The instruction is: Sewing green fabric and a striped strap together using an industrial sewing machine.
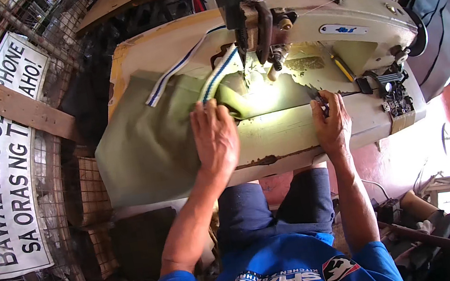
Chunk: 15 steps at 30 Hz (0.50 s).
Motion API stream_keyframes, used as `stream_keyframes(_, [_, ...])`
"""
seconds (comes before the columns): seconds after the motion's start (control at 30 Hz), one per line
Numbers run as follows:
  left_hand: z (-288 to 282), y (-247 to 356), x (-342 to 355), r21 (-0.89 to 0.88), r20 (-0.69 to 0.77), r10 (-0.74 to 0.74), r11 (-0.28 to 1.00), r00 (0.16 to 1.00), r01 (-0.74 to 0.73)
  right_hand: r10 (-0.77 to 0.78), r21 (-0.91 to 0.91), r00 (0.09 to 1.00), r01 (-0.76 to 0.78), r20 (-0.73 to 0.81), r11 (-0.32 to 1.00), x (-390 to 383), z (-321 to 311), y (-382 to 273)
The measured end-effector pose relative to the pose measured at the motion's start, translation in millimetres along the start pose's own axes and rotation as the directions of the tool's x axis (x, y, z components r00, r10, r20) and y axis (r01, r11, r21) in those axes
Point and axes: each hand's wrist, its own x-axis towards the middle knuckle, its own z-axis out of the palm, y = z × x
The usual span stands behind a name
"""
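Note:
An olive-green fabric piece [147, 135] is spread over the left part of the sewing machine table, hanging over its front edge. My left hand [216, 136] is closed on the fabric near its right edge, fingers pressed together beside a white strap with a blue stripe [217, 74]. The strap's other stretch loops over the table behind the cloth. Right of the lit needle area, my right hand [333, 123] is closed around small dark thread snips [320, 102], their tips pointing away from me. The sewing machine [328, 12] stands over the fabric's far right side.
A yellow-handled tool [343, 67] lies on the machine bed to the right. Small metal parts [399, 104] crowd the table's right end. Wire mesh and a white sign [6, 192] with a wooden slat [26, 110] flank the left. Dark bags [437, 30] hang at right.

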Motion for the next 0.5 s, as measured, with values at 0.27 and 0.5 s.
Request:
stream_keyframes(0.27, [-64.2,-71.9,38.5,-0.877,0.416,-0.545,-0.027,0.728,0.48,-0.011,0.081,0.998,0.015,-0.056,0.997,-2.4,-6.3,-15.0])
stream_keyframes(0.5, [-82.7,-75.4,13.3,-0.865,0.472,-0.568,-0.15,0.675,0.479,-0.136,0.691,0.909,-0.195,0.393,0.696,-39.2,25.5,-106.7])
